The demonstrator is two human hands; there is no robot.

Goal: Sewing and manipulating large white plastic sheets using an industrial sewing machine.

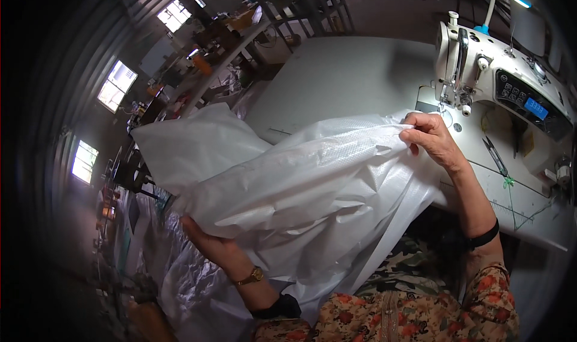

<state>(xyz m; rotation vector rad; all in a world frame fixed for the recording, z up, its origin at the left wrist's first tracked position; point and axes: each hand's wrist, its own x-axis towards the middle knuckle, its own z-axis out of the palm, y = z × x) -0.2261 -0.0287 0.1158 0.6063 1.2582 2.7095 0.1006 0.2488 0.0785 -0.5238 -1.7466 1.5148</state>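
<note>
A large sheet of white woven plastic fabric (pixel 312 180) spreads across my lap and over the front of the sewing table. Pinched between the thumb and fingers of my right hand (pixel 434 139) is its upper right edge, just in front of the sewing machine's needle area. My left hand (pixel 210 241) is under the sheet's lower left part; the fabric covers its fingers, so their grip does not show. The white sewing machine (pixel 481 65) stands at the right, with a lit display on its arm.
Thread snips (pixel 496 155) with green thread lie on the sewing table (pixel 342 71), right of my right hand. More crumpled white plastic (pixel 192 294) hangs at the lower left. Behind the table are a chair (pixel 309 8) and a cluttered workbench (pixel 222 59).
</note>
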